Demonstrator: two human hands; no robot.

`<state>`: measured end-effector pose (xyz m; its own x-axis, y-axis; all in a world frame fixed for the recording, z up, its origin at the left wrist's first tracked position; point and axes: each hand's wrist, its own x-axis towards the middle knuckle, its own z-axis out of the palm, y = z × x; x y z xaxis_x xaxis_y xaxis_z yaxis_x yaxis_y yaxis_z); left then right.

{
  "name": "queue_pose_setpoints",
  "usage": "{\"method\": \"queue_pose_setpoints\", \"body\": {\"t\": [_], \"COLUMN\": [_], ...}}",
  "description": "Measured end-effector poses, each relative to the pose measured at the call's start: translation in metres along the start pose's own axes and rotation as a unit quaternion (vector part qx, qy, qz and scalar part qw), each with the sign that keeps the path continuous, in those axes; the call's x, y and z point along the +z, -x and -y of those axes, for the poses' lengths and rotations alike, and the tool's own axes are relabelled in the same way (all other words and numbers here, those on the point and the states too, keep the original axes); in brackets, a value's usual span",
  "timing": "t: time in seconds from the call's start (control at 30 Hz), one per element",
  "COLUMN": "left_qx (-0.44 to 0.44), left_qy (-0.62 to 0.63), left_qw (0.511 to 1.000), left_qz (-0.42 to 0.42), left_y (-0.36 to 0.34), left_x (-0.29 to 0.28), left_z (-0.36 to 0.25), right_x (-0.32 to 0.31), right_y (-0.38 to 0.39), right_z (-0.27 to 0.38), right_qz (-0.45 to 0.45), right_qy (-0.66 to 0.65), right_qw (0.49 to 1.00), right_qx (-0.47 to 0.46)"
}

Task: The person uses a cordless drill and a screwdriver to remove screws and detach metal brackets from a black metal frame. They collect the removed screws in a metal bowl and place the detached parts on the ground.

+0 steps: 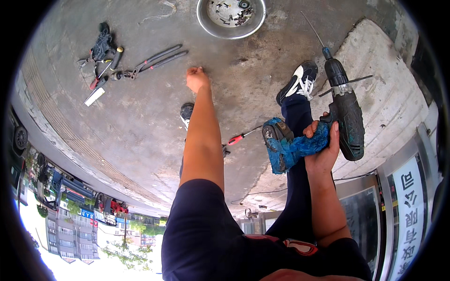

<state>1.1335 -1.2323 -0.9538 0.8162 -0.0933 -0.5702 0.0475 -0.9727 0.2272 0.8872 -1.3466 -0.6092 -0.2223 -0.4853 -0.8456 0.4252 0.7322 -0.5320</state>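
Observation:
My right hand (323, 150) is wrapped round the grip of a black cordless drill (349, 124). Blue tape or wrapping covers the grip and much of the battery (280, 145). A long thin bit (312, 30) sticks out of its chuck toward the far side, and a dark rod crosses behind the chuck. My left hand (198, 79) is stretched out over the ground with its fingers curled together; whatever they may hold is too small to make out. Nearest to it lie long-handled cutters (159, 58) with dark and red handles. A red-handled screwdriver (236, 139) lies between my arms.
A metal basin (202, 21) holding several bolts and small parts stands at the far middle. Pliers, a hammer-like tool with a yellow end (117, 57) and a white-bladed tool (95, 97) lie far left. A pale stone slab (389, 70) rises on the right, beside my shoe (300, 82).

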Motion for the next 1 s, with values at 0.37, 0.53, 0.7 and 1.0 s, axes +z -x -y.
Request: {"method": "queue_pose_setpoints", "body": {"t": [0.37, 0.53, 0.7, 1.0], "left_qx": [0.19, 0.407, 0.434, 0.459], "left_qy": [0.361, 0.196, 0.157, 0.1], "left_qw": [0.903, 0.89, 0.884, 0.88], "left_qz": [0.132, 0.067, 0.068, 0.075], "left_y": [0.066, 0.101, 0.107, 0.107], "left_x": [-0.077, -0.121, -0.123, -0.109], "left_z": [-0.089, -0.148, -0.178, -0.199], "right_x": [0.015, 0.023, 0.022, 0.023], "right_y": [-0.005, -0.008, -0.011, -0.017], "right_z": [-0.015, -0.02, -0.019, -0.009], "right_qz": [-0.008, -0.029, -0.002, -0.013], "right_qy": [-0.034, -0.012, 0.044, 0.024], "right_qw": [0.999, 0.999, 0.999, 1.0], "right_qx": [0.01, -0.004, -0.003, 0.003]}}
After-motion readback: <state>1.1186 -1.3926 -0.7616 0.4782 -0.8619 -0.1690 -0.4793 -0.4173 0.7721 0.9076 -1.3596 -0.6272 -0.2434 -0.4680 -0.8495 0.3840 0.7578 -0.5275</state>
